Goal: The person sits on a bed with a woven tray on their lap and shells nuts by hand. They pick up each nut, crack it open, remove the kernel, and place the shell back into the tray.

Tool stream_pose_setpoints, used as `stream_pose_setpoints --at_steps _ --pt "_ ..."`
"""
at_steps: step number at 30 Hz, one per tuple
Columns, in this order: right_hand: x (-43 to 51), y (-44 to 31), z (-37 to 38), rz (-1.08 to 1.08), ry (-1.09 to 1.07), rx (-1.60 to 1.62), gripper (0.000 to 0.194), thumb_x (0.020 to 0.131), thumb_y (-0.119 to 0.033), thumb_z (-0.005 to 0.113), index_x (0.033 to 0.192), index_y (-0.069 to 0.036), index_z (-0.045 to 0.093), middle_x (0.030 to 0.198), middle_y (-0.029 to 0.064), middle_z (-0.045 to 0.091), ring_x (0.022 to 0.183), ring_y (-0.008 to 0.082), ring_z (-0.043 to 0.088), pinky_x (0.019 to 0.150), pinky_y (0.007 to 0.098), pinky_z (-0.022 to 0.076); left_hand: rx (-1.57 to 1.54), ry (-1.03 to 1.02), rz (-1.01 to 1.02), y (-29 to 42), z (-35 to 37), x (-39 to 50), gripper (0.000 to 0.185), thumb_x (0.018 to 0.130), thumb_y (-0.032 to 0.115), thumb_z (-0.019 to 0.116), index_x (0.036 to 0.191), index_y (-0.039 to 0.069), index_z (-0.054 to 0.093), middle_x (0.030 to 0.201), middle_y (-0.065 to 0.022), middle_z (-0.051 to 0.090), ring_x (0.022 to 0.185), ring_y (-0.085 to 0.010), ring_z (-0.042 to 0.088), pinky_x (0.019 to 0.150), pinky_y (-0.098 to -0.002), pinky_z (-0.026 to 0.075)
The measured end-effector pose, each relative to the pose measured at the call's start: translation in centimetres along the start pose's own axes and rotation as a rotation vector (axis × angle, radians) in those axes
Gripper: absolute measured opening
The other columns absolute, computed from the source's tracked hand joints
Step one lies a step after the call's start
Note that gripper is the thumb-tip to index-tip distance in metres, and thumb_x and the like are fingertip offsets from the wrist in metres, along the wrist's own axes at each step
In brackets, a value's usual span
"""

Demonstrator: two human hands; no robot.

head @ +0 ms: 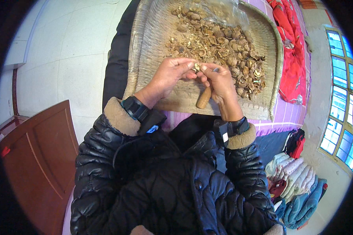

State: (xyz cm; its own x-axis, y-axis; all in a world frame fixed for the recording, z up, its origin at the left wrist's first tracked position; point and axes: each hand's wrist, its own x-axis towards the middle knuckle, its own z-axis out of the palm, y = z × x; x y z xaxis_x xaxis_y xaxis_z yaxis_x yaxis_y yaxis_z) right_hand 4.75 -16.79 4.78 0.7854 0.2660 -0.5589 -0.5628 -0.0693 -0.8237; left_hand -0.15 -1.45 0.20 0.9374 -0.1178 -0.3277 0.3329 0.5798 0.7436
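Note:
Over the near part of a woven winnowing basket (138, 58), my two hands meet at a small walnut piece (196, 67), pale on its broken side. My left hand (172, 75) pinches it between thumb and fingertips. The thumb and finger of my right hand (220, 79) touch its other side. A tool's wooden handle (204, 97) also sits in my right hand and points down towards me; a bit of metal shows above the fingers, and the rest of the tool is hidden. Beyond the hands lies a heap of walnuts and cracked shells (223, 44).
A clear plastic bag (223, 13) lies at the basket's far side. Under the basket spreads a purple checked cloth (291, 114), with red fabric (292, 58) to the right. Folded bedding (294, 176) is stacked at the lower right, and a brown wooden panel (44, 158) stands at the left.

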Motion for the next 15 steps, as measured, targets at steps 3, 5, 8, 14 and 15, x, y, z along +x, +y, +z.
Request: stream_pose_setpoints --at_steps 3,5,8,14,15 --pt "-0.1 0.0 0.1 0.007 -0.008 0.038 0.015 0.086 -0.007 0.059 0.094 0.006 0.060 0.071 0.0075 0.062 0.054 0.0076 0.050 0.045 0.0181 0.0371 0.005 0.017 -0.015 0.1 0.1 -0.1 0.028 0.093 0.014 0.052 0.112 -0.005 0.057 0.087 -0.0087 0.065 0.073 -0.0096 0.061 0.070 -0.0215 0.052" --pt "-0.3 -0.1 0.3 -0.006 -0.008 0.020 0.014 0.086 -0.008 0.060 0.092 0.004 0.060 0.071 0.0065 0.061 0.054 0.0071 0.050 0.045 0.0180 0.0371 0.025 0.012 -0.011 0.3 0.3 -0.1 0.028 0.093 0.015 0.051 0.113 -0.005 0.057 0.086 -0.0080 0.065 0.071 -0.0089 0.060 0.069 -0.0208 0.051" --pt "-0.6 -0.4 0.4 -0.094 0.008 -0.197 0.014 0.086 -0.011 0.061 0.091 0.003 0.061 0.069 0.0047 0.060 0.053 0.0062 0.049 0.044 0.0178 0.0367 0.119 -0.018 0.028 0.7 0.5 -0.2 0.028 0.094 0.015 0.049 0.114 -0.004 0.057 0.083 -0.0064 0.064 0.066 -0.0072 0.057 0.063 -0.0190 0.049" --pt "-0.5 -0.6 1.0 -0.067 0.006 -0.259 0.017 0.086 -0.016 0.063 0.083 0.000 0.063 0.059 0.0007 0.057 0.047 0.0052 0.048 0.042 0.0190 0.0356 0.267 -0.018 0.071 1.4 0.7 -0.7 0.029 0.095 0.016 0.048 0.115 -0.001 0.058 0.077 -0.0038 0.062 0.060 -0.0049 0.052 0.054 -0.0172 0.043" --pt "-0.4 -0.6 1.0 -0.078 -0.010 -0.227 0.017 0.086 -0.016 0.063 0.083 0.000 0.063 0.058 0.0007 0.057 0.046 0.0053 0.047 0.042 0.0190 0.0354 0.278 -0.029 0.080 1.4 0.7 -0.7 0.029 0.095 0.016 0.048 0.115 -0.001 0.058 0.077 -0.0038 0.062 0.060 -0.0049 0.052 0.054 -0.0173 0.043"
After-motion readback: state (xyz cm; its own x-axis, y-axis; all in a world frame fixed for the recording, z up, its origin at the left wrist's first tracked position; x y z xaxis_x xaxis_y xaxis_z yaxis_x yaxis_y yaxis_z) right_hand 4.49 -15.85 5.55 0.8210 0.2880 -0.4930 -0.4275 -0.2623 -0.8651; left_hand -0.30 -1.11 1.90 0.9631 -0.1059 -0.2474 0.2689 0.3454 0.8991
